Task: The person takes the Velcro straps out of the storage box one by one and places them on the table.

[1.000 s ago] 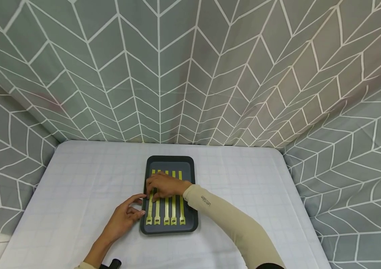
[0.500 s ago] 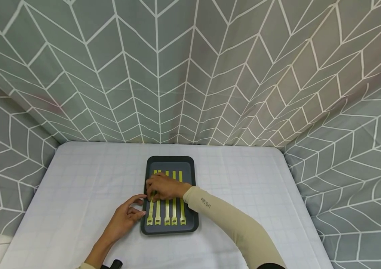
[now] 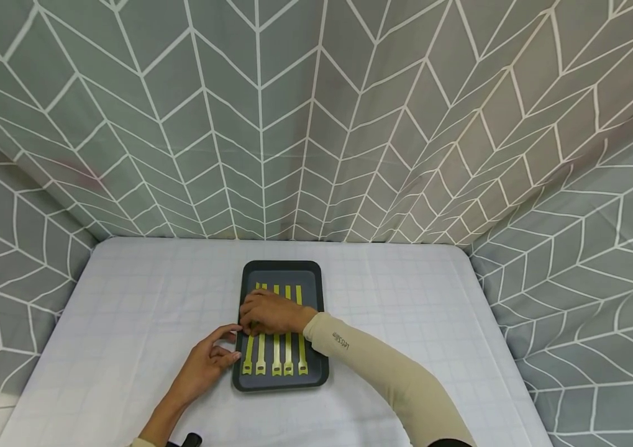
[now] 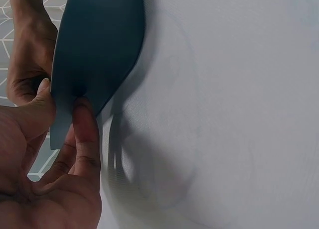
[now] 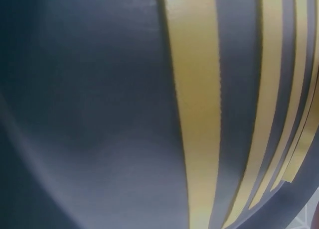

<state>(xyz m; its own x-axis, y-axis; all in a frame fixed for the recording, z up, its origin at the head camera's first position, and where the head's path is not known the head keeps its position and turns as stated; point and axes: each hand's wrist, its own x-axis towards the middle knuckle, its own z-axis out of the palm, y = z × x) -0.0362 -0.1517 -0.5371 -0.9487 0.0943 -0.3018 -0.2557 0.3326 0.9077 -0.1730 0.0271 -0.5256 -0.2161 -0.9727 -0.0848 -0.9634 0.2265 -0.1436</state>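
Yellow straps [image 3: 276, 357], five of them, lie lengthwise in a dark grey tray [image 3: 280, 386], their widened heads in a row toward its near edge. Each head looks flared, with a small dark slot and a notched end; the far ends are plain and narrow. From your right wrist you see flat, thin bands, smooth and faintly glossy, with a finely toothed edge on the nearest. The leftmost strap leans, its far end close to its neighbour's.

The tray is a smooth, matte rectangle with rounded corners and a raised black rim, set about midway between the left and right edges of your counter [image 3: 405, 292], which is covered in white cloth with a faint check.

Your left hand [image 3: 201, 365] is at the tray's left edge, its grip clamped on the rim, thumb and fingers on either side of the thin wall. Your right hand [image 3: 271, 311] reaches over the straps toward that same edge, fingers bent down above the leftmost one; you cannot tell whether this grip is pinched on the strap, because the fingertips are hidden. A close-fitting beige sleeve [image 3: 383, 366] with dark lettering covers your right forearm.
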